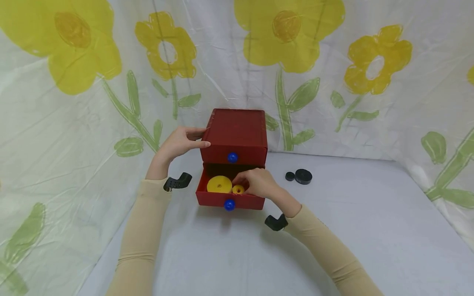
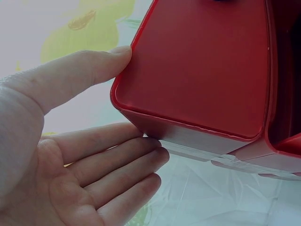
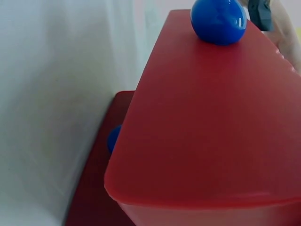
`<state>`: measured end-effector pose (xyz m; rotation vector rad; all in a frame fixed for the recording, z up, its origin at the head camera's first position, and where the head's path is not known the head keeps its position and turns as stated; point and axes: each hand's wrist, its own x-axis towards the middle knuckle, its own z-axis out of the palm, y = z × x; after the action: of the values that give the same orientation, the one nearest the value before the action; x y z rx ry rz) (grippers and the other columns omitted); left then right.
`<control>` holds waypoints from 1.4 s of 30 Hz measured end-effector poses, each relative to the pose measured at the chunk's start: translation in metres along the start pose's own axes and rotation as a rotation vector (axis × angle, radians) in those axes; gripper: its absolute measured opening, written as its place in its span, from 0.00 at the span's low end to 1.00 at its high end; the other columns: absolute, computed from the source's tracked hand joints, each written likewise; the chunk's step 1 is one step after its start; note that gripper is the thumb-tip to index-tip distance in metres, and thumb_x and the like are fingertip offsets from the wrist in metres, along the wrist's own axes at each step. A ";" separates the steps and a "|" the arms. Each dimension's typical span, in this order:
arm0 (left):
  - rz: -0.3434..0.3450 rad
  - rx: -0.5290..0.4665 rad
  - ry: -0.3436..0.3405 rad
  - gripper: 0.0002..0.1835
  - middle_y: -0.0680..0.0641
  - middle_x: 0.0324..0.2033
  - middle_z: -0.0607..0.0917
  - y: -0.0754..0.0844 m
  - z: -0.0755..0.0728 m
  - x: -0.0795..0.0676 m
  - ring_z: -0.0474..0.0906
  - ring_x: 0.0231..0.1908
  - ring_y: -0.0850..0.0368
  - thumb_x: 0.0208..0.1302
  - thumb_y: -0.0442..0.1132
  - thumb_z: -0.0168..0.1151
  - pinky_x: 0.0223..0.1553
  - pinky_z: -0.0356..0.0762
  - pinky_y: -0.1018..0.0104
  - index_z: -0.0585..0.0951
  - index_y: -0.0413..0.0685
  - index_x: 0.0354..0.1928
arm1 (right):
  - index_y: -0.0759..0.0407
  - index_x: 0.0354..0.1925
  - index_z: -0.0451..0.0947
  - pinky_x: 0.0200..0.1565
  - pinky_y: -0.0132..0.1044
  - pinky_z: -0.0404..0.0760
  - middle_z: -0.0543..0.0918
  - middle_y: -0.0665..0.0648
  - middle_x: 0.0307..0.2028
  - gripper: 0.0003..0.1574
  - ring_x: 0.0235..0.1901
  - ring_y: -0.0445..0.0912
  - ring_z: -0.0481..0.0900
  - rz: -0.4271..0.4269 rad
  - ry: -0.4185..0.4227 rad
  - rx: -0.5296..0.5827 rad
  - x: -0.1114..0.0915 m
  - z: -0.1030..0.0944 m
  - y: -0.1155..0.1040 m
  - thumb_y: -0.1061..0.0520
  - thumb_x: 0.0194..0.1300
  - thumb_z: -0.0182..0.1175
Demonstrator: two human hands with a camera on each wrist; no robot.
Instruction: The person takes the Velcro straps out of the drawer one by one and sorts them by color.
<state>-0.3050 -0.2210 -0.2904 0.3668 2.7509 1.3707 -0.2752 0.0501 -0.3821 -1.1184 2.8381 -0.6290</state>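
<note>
A small red cabinet (image 1: 237,127) has its upper drawer (image 1: 218,154) closed and the drawer below (image 1: 212,200) pulled out. Inside this drawer lie a large yellow disc (image 1: 219,184) and, beside it, a small yellow disc (image 1: 238,189) with a hole. My right hand (image 1: 259,183) reaches over the drawer's right side and pinches the small disc between curled fingers and thumb. At the cabinet's left side, my left hand (image 1: 180,142) has its thumb against the front edge and its fingers (image 2: 117,162) straight along the side. The right wrist view shows the drawer front, without the right hand.
Two black discs, one small (image 1: 290,176) and one larger (image 1: 303,176), lie on the white table (image 1: 344,213) right of the cabinet. A flowered curtain (image 1: 222,74) hangs behind. Blue knobs (image 1: 229,205) stick out from the drawers; another knob (image 3: 113,139) shows partly behind the open drawer.
</note>
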 end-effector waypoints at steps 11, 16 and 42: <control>0.010 -0.013 0.004 0.37 0.46 0.59 0.78 -0.005 -0.001 0.000 0.72 0.61 0.48 0.53 0.56 0.69 0.62 0.65 0.42 0.73 0.53 0.65 | 0.48 0.45 0.85 0.40 0.32 0.79 0.86 0.46 0.40 0.20 0.38 0.41 0.80 -0.032 0.043 -0.015 0.000 0.000 0.000 0.54 0.50 0.73; 0.012 -0.020 0.002 0.37 0.46 0.60 0.77 -0.004 -0.001 0.001 0.71 0.62 0.48 0.53 0.56 0.69 0.62 0.65 0.42 0.73 0.52 0.64 | 0.49 0.45 0.85 0.41 0.32 0.80 0.86 0.47 0.40 0.20 0.38 0.41 0.80 -0.037 0.040 -0.012 -0.001 -0.002 0.000 0.54 0.50 0.73; 0.019 0.014 0.004 0.38 0.45 0.59 0.77 -0.006 -0.002 0.001 0.73 0.60 0.49 0.53 0.57 0.69 0.61 0.67 0.43 0.72 0.52 0.65 | 0.56 0.48 0.82 0.42 0.31 0.82 0.85 0.52 0.43 0.21 0.38 0.42 0.84 -0.055 0.045 0.283 -0.015 -0.026 0.001 0.52 0.55 0.70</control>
<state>-0.3074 -0.2257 -0.2941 0.3918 2.7683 1.3591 -0.2696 0.0698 -0.3604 -1.1468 2.6491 -1.0321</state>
